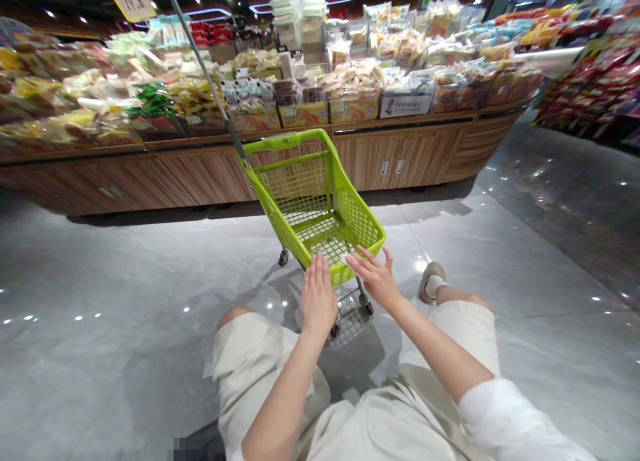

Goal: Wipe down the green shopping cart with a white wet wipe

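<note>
Shopping cart (353, 214), lime-green plastic mesh on casters, stands on the grey tile floor (125, 281) before a wooden counter (390, 157) stacked with packaged goods (350, 81) — its near rim meets both open hands: left hand (318, 295) flat, fingers together; right hand (374, 279) fingers spread — apparently placed to push, not grip.

Wooden display counter (395, 161) piled with bagged pastries (350, 87); grey tile floor (100, 267).

And look at that outfit: cream knee-length shorts (255, 361), a white sleeve (505, 414), a white sock (436, 286), and a beige flat shoe (431, 281)!
</note>
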`<state>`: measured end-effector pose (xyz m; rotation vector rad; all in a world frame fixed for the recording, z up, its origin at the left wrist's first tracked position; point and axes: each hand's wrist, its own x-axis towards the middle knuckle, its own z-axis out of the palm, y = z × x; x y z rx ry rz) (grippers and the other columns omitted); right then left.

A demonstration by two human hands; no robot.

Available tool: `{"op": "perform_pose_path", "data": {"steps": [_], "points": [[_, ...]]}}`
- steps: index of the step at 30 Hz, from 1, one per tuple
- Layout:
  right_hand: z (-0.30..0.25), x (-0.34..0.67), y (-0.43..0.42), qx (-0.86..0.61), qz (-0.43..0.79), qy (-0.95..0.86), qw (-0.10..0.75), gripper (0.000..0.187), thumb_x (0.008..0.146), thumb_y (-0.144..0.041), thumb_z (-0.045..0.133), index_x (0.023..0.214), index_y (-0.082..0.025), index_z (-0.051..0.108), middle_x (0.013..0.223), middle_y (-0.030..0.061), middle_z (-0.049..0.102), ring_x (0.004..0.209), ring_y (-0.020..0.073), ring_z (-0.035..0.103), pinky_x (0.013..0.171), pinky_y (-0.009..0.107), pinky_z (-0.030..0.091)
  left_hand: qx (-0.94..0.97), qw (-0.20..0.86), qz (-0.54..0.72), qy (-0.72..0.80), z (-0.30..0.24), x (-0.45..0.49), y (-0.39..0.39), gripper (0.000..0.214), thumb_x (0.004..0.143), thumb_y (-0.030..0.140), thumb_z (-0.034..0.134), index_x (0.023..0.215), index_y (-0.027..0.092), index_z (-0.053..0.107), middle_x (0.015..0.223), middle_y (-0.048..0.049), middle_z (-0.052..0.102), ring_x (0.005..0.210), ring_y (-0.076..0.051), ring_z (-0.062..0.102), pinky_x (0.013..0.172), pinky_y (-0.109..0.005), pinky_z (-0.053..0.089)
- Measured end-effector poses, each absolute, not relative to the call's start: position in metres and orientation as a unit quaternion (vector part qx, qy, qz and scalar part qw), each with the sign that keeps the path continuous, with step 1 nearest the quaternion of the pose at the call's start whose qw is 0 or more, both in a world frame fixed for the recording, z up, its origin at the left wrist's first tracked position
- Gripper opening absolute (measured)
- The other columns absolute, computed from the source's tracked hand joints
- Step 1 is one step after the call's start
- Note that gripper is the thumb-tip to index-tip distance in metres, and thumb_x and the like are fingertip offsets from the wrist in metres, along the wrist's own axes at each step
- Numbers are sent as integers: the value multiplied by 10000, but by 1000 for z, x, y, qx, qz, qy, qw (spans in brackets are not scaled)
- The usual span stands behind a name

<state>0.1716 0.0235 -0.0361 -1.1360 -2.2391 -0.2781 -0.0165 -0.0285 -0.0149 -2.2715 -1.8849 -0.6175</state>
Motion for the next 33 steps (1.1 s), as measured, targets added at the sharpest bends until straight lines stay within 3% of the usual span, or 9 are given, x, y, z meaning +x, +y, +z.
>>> {"op": "perform_pose_path", "data": {"steps": [8,13,20,26,33], "points": [[-36,244,62,-532,-104,-786,298,805,671,36,425,1373,-344,531,1378,-18,626,1402,201,438,1169,529,47,-759,51,-206,-616,-14,-19,-28,773,785,67,477,1522,25,248,1628,-189,249,1535,-258,137,1241,-454,241],[-40,184,34,-539,-46,-759,362,762,677,10,424,1360,-305,542,1379,20,626,1418,215,416,1166,547,59,-769,48,-199,-606,-14,-19,-28,783,779,58,477,1521,12,236,1639,-188,211,1539,-264,99,1245,-457,229],[-35,104,-5,-440,13,-824,356,792,699,13,417,1438,-270,459,1435,28,576,1457,182,351,1192,505,16,-768,60,-201,-605,-19,-23,-28,795,759,51,487,1516,16,250,1626,-211,239,1536,-277,108,1236,-480,245],[-40,173,24,-432,-67,-836,331,823,690,50,410,1427,-312,473,1401,-1,606,1439,183,385,1186,510,29,-770,63,-209,-600,-17,-25,-29,780,780,52,475,1523,30,237,1626,-196,251,1533,-267,144,1234,-459,252],[-39,217,58,-590,-53,-719,364,681,707,4,419,1291,-295,602,1355,9,642,1437,255,391,1134,589,140,-771,48,-225,-594,-18,-24,-28,815,786,67,477,1545,60,178,1637,-179,229,1538,-260,121,1234,-475,250]]}}
